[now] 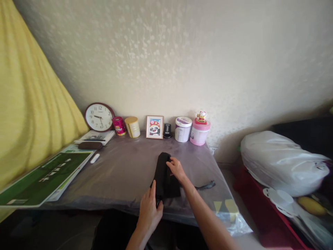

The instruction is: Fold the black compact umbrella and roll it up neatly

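Observation:
A black folded fabric bundle (162, 173) lies near the front of the covered table, its long side running away from me. My left hand (151, 205) grips its near left edge, with the thumb at the near end by a small dark round part. Higher up on the right side, my right hand (177, 168) pinches the fabric with its fingers curled. A flap of the same black cloth (173, 189) spreads out below my right hand. Beyond my right forearm, a dark strap-like strip (206, 185) rests on the table cover.
Along the wall stand a clock (99, 117), a pink can (119, 125), a yellow-lidded can (133, 127), a framed panda picture (154, 127), and two tubs, one white (182, 130), one pink (199, 133). Green books (49, 177) lie left. A white bag (283, 163) sits right of the table (117, 170).

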Motion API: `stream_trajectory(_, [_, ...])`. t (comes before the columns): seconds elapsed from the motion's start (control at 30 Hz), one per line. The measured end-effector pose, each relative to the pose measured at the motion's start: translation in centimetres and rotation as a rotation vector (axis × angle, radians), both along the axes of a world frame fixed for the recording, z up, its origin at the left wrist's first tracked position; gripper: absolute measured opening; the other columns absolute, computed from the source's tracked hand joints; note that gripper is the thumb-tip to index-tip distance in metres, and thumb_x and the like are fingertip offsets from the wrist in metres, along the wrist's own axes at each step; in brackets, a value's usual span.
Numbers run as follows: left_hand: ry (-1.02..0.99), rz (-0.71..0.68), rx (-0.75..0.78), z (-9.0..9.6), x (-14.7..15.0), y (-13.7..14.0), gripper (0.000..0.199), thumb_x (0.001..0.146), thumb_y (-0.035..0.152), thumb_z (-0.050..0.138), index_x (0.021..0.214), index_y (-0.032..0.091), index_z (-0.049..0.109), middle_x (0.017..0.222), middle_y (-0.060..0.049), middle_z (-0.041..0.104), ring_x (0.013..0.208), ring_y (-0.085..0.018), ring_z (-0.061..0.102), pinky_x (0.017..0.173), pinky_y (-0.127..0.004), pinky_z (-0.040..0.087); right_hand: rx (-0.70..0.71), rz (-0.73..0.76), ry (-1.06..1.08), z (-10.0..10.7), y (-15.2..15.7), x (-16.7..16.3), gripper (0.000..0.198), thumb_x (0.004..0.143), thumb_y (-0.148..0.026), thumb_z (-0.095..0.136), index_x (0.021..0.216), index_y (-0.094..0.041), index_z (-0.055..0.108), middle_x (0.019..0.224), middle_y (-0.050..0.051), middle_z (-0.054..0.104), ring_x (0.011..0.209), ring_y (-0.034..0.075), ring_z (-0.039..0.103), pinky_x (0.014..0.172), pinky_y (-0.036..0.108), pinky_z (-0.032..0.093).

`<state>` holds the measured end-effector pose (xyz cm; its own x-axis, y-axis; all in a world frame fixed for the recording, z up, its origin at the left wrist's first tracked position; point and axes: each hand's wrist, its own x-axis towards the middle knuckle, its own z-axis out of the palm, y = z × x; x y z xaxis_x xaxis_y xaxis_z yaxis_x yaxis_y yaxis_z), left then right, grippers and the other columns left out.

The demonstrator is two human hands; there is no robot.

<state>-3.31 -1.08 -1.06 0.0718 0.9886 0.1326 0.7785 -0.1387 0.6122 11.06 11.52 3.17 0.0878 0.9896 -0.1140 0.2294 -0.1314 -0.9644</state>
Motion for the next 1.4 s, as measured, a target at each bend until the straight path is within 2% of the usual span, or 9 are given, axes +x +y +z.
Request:
stream_trajectory(0.2, [-0.018,0.018,-0.004,-0.5,-0.3,0.4,0.071,0.073,0.021,0.043,0.139,0.011,0.019,0.132,-0.016,0.042,0.121,-0.026,0.043,0.101,-0.040,0.035,0.016,0.003,-0.021,-0.4,0.5,-0.9,0.038,0.077,-0.021,0.052,0.114,-0.013,0.051,0.066,-0.004,0.053,0.045,0.007,0.049,0.033,0.019,0.046])
stream_trajectory(0.43, [-0.110,0.033,0.103,-1.5,-0.9,0.7,0.066,0.072,0.021,0.047,0.134,0.014,0.029,0.148,-0.016,0.010,0.132,-0.030,0.026,0.103,-0.045,0.033,0.035,0.006,-0.062,-0.4,0.7,-2.4,0.040,0.077,-0.022,0.051,0.116,-0.016,0.051,0.070,-0.002,0.056,0.044,0.007,0.051,0.035,0.019,0.047])
stream_trajectory(0.63, [-0.134,-0.041,0.113,-2.3,-1.7,1.0,0.064,0.074,0.024,0.043,0.134,0.012,0.026,0.133,-0.015,0.044,0.124,-0.024,0.041,0.104,-0.044,0.034,0.047,0.025,-0.125,-0.7,0.9,-3.7,0.038,0.079,-0.023,0.050,0.117,-0.017,0.051,0.072,-0.001,0.059,0.039,0.007,0.051,0.038,0.020,0.045])
stream_trajectory(0.8, [-0.090,-0.018,0.096,-1.8,-1.7,1.0,0.064,0.073,0.025,0.043,0.133,0.010,0.028,0.132,-0.016,0.045,0.121,-0.025,0.044,0.102,-0.043,0.036,0.187,0.065,-0.375,-0.5,0.2,-4.1,0.030,0.081,-0.023,0.050,0.110,-0.017,0.056,0.067,-0.002,0.063,0.052,0.010,0.059,0.058,0.021,0.046])
stream_trajectory(0.97, [-0.031,0.016,0.019,-0.7,-1.3,0.7,0.051,0.072,0.024,0.044,0.120,0.011,0.044,0.113,-0.014,0.058,0.109,-0.026,0.053,0.095,-0.040,0.040,0.280,0.197,-0.407,0.0,-1.4,-4.3,0.027,0.083,-0.019,0.044,0.106,-0.021,0.058,0.069,-0.002,0.068,0.062,0.012,0.062,0.064,0.021,0.044])
stream_trajectory(1.03, [-0.051,0.040,0.014,-0.4,-1.1,0.6,0.059,0.071,0.024,0.044,0.127,0.007,0.036,0.115,-0.016,0.057,0.108,-0.027,0.054,0.093,-0.040,0.041,0.371,0.238,-0.437,-0.1,-2.2,-4.4,0.028,0.082,-0.015,0.044,0.105,-0.021,0.059,0.075,-0.001,0.070,0.073,0.014,0.062,0.070,0.022,0.044])
stream_trajectory(1.13, [-0.145,0.078,0.013,0.0,-0.9,0.3,0.083,0.071,0.023,0.046,0.139,0.006,0.003,0.128,-0.019,0.047,0.116,-0.028,0.049,0.095,-0.042,0.040,0.494,0.288,-0.507,-0.5,-3.4,-4.5,0.028,0.083,-0.015,0.044,0.105,-0.022,0.060,0.083,0.001,0.070,0.083,0.017,0.060,0.077,0.025,0.044])
stream_trajectory(1.2, [-0.191,0.078,0.009,0.2,-0.9,0.2,0.088,0.072,0.022,0.046,0.140,0.009,-0.009,0.133,-0.018,0.043,0.117,-0.026,0.048,0.096,-0.042,0.039,0.537,0.312,-0.530,-0.6,-4.1,-4.5,0.027,0.085,-0.018,0.044,0.105,-0.023,0.061,0.085,0.002,0.070,0.085,0.018,0.059,0.078,0.027,0.044])
stream_trajectory(1.4, [-0.120,-0.015,0.046,-0.7,-1.0,0.3,0.071,0.073,0.022,0.041,0.139,0.013,0.017,0.130,-0.014,0.047,0.115,-0.026,0.049,0.097,-0.043,0.038,0.624,0.359,-0.410,-0.2,-5.4,-3.5,0.027,0.089,-0.021,0.040,0.105,-0.026,0.062,0.092,0.001,0.068,0.088,0.014,0.058,0.083,0.027,0.046])
